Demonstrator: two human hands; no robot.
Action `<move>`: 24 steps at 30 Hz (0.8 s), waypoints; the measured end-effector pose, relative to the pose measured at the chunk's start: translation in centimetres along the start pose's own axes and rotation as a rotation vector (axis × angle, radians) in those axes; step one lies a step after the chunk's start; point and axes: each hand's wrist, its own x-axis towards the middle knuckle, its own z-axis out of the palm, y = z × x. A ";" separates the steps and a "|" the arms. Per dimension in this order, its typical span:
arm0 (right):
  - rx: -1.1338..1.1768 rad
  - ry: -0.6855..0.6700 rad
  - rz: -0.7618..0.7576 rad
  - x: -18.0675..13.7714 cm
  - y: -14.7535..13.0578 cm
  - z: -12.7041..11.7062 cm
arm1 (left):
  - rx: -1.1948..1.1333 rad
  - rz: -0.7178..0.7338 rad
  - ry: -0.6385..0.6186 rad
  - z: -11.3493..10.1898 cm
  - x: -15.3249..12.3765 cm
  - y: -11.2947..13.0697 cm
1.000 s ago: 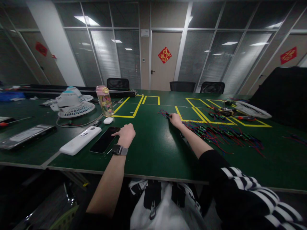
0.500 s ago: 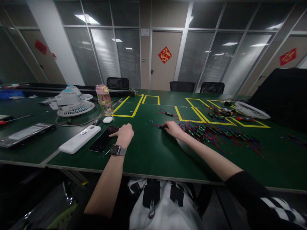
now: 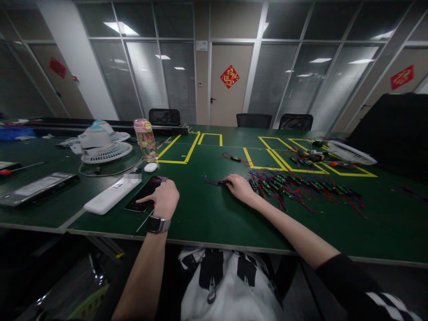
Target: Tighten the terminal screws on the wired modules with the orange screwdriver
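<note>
Right hand (image 3: 239, 188) is pinching, its grip clamped on a small wired module (image 3: 222, 182), probably at the body so that the leads (image 3: 211, 181) are trailing free leftward over the desk (image 3: 207, 218); left hand (image 3: 165, 196) is hanging over the phone's (image 3: 146, 189) right side, thumb reaching across it; whether its hidden fingers are gripping anything, I cannot tell; a slim tool (image 3: 143, 222) is lying by its wrist; the module pile (image 3: 284, 183) is spreading just beyond the right wrist, a loose module (image 3: 236, 158) sitting apart, perhaps to avoid tangling; compared with half a second ago, the held module is lying farther left and the left hand is sitting lower over the phone.
</note>
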 end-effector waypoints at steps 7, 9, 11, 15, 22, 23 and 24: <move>0.004 0.013 -0.001 -0.2 0.1 0.0 | -0.039 -0.025 -0.031 0.1 0.2 0.0; 0.023 0.035 -0.003 -0.3 0.1 0.2 | -0.023 -0.028 -0.021 0.2 0.1 0.1; 0.045 0.058 -0.004 -0.5 0.1 0.3 | 0.004 0.002 0.001 0.4 0.0 0.2; 0.069 0.074 -0.045 -1.1 -0.6 0.6 | 0.022 0.054 0.008 0.7 0.0 0.6; 0.020 0.086 -0.138 -3.2 -2.1 0.4 | 0.049 0.045 -0.034 0.2 0.0 0.5; 0.027 0.090 -0.137 -3.6 -2.1 0.3 | 0.064 0.056 -0.028 0.2 -0.2 0.5; 0.033 0.099 -0.135 -3.9 -2.1 0.2 | 0.080 0.076 0.010 0.2 -0.6 0.6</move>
